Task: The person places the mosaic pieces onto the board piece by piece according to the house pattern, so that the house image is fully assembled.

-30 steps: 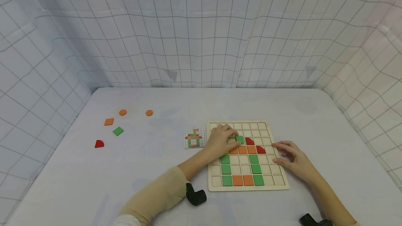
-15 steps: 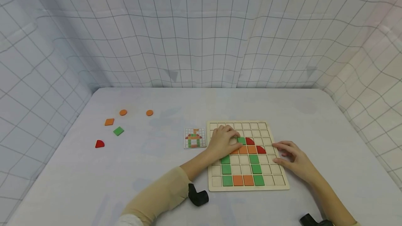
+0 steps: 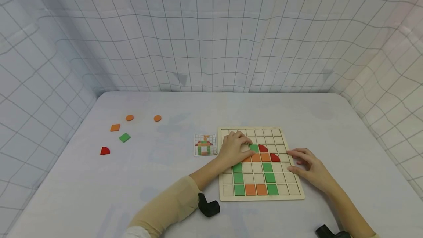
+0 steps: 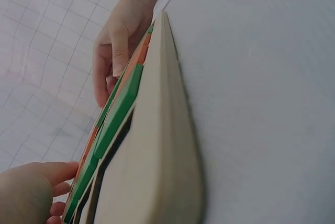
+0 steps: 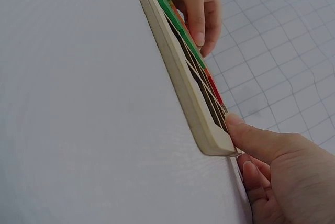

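Note:
A pale wooden grid board (image 3: 290, 190) lies on the table, with green and orange square tiles and red quarter-round tiles set in its cells. My left hand (image 3: 232, 149) reaches over the board's left side. Its thumb and index finger pinch a green square tile (image 3: 253, 148), which sits in a cell left of a red quarter-round tile (image 3: 263, 148). At the board's right edge is my right hand (image 3: 310, 168), relaxed, its thumb and index fingertips spread apart and touching the rim. In the right wrist view the right thumb (image 5: 251, 135) rests at the board's edge. The left hand covers some cells.
A small pattern card (image 3: 205, 145) lies left of the board. Farther left are two orange round tiles (image 3: 157, 118), an orange square tile (image 3: 115, 127), a green square tile (image 3: 125, 137) and a red quarter-round tile (image 3: 105, 151). Gridded white curtains (image 3: 211, 39) surround the table.
The green tile in my left hand has shifted slightly right and down into its cell, the hand moving along with it. In the last half second both hands stay still.

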Demonstrator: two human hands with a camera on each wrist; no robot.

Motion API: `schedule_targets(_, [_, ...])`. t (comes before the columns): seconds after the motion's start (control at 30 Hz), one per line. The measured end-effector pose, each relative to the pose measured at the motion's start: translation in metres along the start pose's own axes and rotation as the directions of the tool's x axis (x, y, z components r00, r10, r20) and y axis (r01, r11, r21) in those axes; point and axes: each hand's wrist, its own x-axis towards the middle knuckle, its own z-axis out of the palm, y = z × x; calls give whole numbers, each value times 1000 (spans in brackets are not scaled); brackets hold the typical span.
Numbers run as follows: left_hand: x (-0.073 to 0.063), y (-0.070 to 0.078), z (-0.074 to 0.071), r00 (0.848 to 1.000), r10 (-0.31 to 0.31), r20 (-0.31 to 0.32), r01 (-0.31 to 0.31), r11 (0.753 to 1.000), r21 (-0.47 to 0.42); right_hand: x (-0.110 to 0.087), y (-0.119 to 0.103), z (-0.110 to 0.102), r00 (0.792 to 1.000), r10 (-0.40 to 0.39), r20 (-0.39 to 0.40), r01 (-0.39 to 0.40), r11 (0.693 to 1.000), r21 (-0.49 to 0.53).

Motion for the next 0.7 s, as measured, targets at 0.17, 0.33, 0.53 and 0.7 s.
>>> schedule_targets(0.17, [1,-3,-5,1000,-3,-3,2,995,-100,0,0,0,1000,-1,1,1,1000,2])
schedule_targets(0.33, [1,-11,-23,999,-19,-50,10,984,-177,0,0,0,1000,4,5,-4,1000,4])
schedule_targets(0.53, [-9,-31,-54,988,-70,-135,39,975,-220,0,-1,0,1000,13,9,-12,1000,-7])
schedule_targets(0.7, [-25,-57,-76,971,-116,-211,66,971,-230,-1,-1,0,1000,24,14,-23,999,-28])
